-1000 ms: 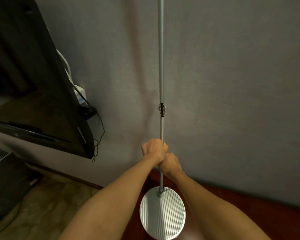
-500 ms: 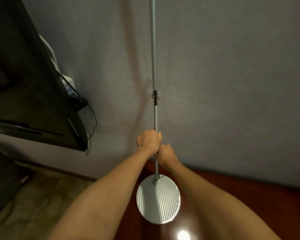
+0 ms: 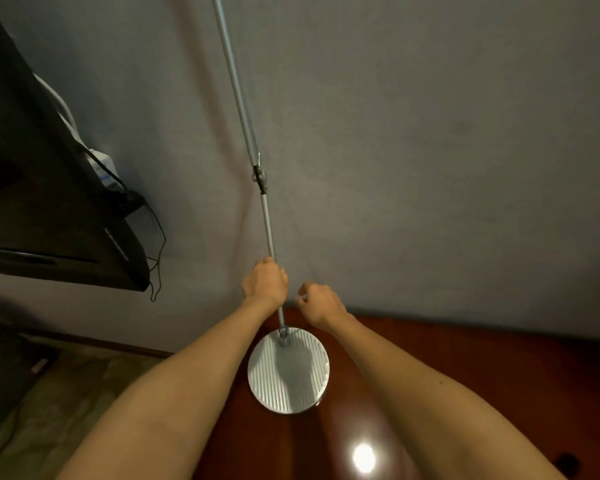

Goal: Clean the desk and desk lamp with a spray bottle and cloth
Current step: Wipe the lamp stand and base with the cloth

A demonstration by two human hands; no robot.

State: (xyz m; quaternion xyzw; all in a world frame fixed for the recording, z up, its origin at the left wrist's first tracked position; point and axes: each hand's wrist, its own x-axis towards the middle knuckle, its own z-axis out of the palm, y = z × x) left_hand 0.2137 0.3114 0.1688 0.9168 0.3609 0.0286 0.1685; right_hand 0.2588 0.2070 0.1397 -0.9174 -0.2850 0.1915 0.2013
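A desk lamp stands at the left end of the dark red wooden desk. Its round ribbed silver base carries a thin silver pole that leans up and to the left, with a dark joint halfway. My left hand grips the pole just above the base. My right hand is a little to the right of the pole, off it, with curled fingers that hold nothing I can see. No cloth or spray bottle is in view.
A grey wall rises right behind the desk. A black flat screen hangs at the left with cables dangling from it. Below it is a beige floor. A light glare shines on the desk.
My right hand has let go of the pole and moved to the right of it. The left hand keeps its grip, and the pole now leans left in the view.
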